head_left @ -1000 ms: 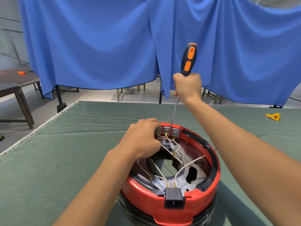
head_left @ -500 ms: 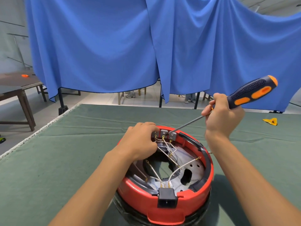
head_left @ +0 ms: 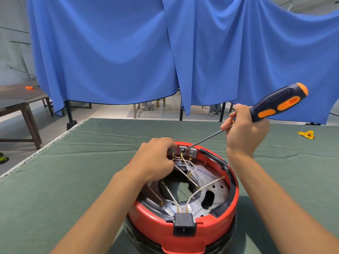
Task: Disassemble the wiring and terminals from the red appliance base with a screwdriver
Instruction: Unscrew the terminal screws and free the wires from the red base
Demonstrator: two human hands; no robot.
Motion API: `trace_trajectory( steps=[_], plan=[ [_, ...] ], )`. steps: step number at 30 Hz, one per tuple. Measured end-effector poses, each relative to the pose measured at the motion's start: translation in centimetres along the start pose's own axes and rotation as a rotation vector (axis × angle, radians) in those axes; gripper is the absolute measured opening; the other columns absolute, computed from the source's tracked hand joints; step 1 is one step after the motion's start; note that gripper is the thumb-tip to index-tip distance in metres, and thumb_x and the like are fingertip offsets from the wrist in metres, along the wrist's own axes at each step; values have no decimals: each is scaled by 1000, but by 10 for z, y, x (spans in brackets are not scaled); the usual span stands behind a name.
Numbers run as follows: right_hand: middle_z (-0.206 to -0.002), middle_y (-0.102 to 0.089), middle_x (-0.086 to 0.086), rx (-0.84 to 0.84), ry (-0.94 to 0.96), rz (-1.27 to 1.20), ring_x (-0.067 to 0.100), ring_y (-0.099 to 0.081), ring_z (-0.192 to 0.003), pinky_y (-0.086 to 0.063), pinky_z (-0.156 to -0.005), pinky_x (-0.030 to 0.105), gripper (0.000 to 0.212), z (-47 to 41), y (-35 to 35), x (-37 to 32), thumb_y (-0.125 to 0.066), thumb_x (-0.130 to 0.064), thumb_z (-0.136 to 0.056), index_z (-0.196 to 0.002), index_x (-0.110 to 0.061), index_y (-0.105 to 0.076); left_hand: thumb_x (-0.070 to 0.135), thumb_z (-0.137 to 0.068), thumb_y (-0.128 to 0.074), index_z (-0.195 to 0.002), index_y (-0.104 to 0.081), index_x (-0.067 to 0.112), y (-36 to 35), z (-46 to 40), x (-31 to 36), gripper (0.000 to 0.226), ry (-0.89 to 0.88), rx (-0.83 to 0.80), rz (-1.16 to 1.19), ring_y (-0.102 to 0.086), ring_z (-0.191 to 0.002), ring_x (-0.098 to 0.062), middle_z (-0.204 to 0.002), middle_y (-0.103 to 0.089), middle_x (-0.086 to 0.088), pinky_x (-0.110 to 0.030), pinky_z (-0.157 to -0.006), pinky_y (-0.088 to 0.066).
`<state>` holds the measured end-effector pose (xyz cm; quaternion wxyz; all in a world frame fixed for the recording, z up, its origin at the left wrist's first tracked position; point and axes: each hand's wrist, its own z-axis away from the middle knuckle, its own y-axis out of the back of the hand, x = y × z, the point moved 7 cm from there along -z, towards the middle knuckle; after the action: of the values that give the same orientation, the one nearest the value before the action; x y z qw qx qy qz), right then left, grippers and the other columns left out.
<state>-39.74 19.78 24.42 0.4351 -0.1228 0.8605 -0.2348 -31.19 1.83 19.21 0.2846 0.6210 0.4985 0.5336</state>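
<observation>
Head view: red appliance base sits open side up at lower centre of the frame on a green table cloth. Left hand is curled over the far rim, fingers pinching at the leftmost of 3 grey terminal blocks. Right hand, upper right, grips a black and orange screwdriver, tip touching the middle block. White wires cross inside; black power socket on the near rim

Green-clothed table carries red base, yellow piece.
</observation>
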Motion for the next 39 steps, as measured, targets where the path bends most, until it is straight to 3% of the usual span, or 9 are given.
trace_trajectory(
  steps=[6,13,24,30,34,39],
  plan=[
    [-31,-46,-2,-14,76,94,20,-47,-37,-40,-50,21,26,-6,-8,-4,-52,-12,-74,-48,-14,-47,13,-77,-60,-126,-55,26,5,1,-1,52,49,-4,95,-48,-121,-20,-129,-58,5,-40,-104,-36],
    [-37,-38,-7,-39,-7,222,14,-43,-28,-30,-36,16,18,-38,-39,12,-52,-9,-74,-58,-7,-44,12,-76,-61,-127,-56,28,6,1,-2,53,57,8,138,-49,-121,-18,-128,-59,6,-39,-105,-36],
    [-41,-44,-6,-30,-218,378,9,-40,-28,-30,-34,16,23,-50,-58,58,-56,-11,-75,-55,-14,-45,15,-77,-59,-123,-58,28,6,3,0,47,35,11,124,-48,-120,-21,-126,-60,4,-35,-100,-34],
    [-37,-41,-9,30,-263,171,11,-35,-28,-27,-36,16,20,-39,-41,52,-54,-8,-74,-58,-13,-44,14,-78,-57,-124,-55,28,3,1,-2,49,37,9,103,-45,-121,-22,-128,-57,4,-32,-93,-29],
    [-37,-42,-6,105,-223,60,14,-39,-29,-24,-37,16,26,-33,-18,29,-55,-10,-77,-54,-14,-43,17,-80,-59,-128,-52,27,1,0,-1,49,17,-11,48,-39,-127,-17,-136,-50,6,-37,-102,-26],
    [-33,-44,-1,208,-226,-46,15,-39,-31,-22,-38,14,28,-18,12,9,-57,-16,-80,-55,-13,-44,16,-82,-57,-123,-52,26,2,1,2,43,19,-11,32,-42,-123,-20,-132,-51,4,-36,-97,-28]
  ],
)
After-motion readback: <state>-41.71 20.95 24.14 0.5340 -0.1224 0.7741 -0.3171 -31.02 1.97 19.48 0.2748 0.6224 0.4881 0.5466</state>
